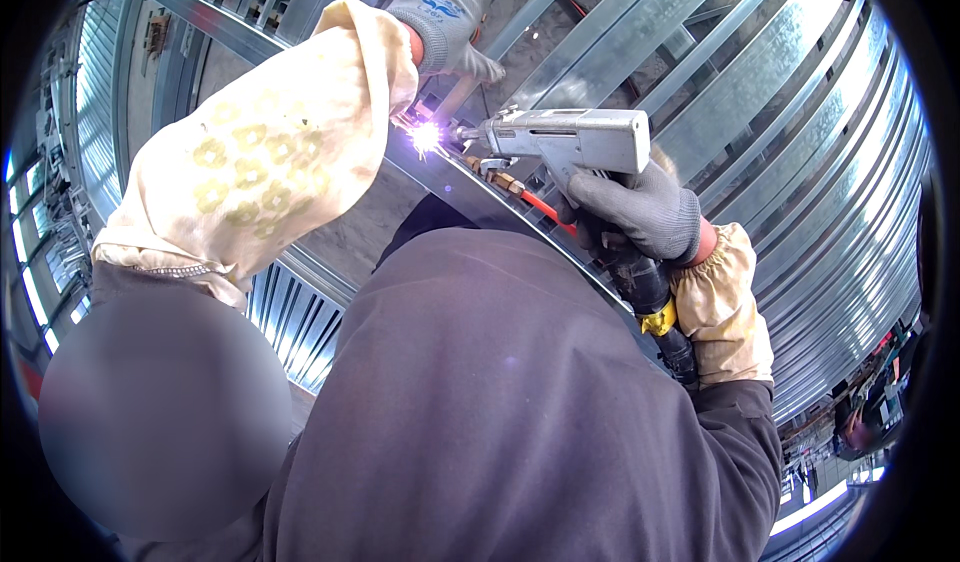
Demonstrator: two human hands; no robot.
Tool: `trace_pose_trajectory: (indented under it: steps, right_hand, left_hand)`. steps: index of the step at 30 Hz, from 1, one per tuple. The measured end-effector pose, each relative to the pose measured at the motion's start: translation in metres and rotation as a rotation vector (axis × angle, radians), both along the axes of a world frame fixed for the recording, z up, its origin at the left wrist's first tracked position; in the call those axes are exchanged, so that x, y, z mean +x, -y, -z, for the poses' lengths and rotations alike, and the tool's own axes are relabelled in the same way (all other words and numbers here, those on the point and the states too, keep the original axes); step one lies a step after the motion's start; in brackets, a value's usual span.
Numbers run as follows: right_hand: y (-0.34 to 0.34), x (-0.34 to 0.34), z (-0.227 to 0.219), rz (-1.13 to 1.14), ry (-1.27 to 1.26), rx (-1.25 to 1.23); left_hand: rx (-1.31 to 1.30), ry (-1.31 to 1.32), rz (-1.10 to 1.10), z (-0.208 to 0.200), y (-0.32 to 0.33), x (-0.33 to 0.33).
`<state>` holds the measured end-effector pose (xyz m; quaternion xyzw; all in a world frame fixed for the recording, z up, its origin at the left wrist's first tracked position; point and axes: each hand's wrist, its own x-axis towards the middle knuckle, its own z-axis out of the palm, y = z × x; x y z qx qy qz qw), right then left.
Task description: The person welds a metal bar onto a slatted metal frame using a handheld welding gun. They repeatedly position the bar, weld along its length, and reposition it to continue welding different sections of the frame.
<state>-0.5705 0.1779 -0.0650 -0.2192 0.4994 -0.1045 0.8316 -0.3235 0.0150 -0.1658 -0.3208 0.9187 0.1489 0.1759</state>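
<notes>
My right hand, in a grey glove, is closed round the grip of a silver welding gun. Its nozzle points left, and a bright violet-white spark burns at the tip, against the edge of a metal beam. Beyond the spark is my left hand, gloved in light grey, its fingers stretched out over the metal; part of it is cut off by the upper edge. A black sheathed cable with yellow tape runs down from the gun along my right forearm. The glare hides the weld spot.
Long galvanized metal bars lie in rows at the right and far side. A red hose with brass fittings passes just below the gun. More ribbed metal shows at the lower left. Cream sleeve covers wrap both forearms.
</notes>
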Motion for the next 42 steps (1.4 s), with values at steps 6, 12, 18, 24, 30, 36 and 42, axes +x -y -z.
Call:
trace_pose_trajectory:
  steps: [6, 12, 18, 24, 30, 36, 42]
  right_hand:
    - [0.001, 0.001, -0.004, 0.015, -0.003, -0.015]
    - [0.001, 0.001, -0.007, 0.011, -0.043, -0.027]
    - [-0.003, -0.001, -0.003, 0.004, -0.031, -0.016]
    - [-0.004, -0.002, 0.0, 0.003, 0.001, -0.013]
    - [-0.008, -0.007, 0.006, 0.018, 0.001, -0.032]
    - [-0.007, -0.003, -0.002, 0.054, -0.03, -0.041]
    - [-0.002, -0.002, -0.01, 0.064, -0.008, -0.018]
  left_hand:
    - [0.093, 0.232, -0.023, -0.027, 0.006, -0.018]
    - [0.085, 0.254, -0.01, -0.027, 0.006, -0.021]
    - [-0.039, 0.114, 0.037, 0.0, 0.001, -0.006]
    - [-0.136, 0.011, 0.058, 0.018, 0.002, 0.001]
    - [-0.106, 0.026, 0.048, 0.017, 0.006, -0.005]
    - [-0.087, 0.032, 0.038, 0.017, 0.008, -0.006]
    - [-0.057, 0.035, 0.017, 0.01, 0.009, -0.004]
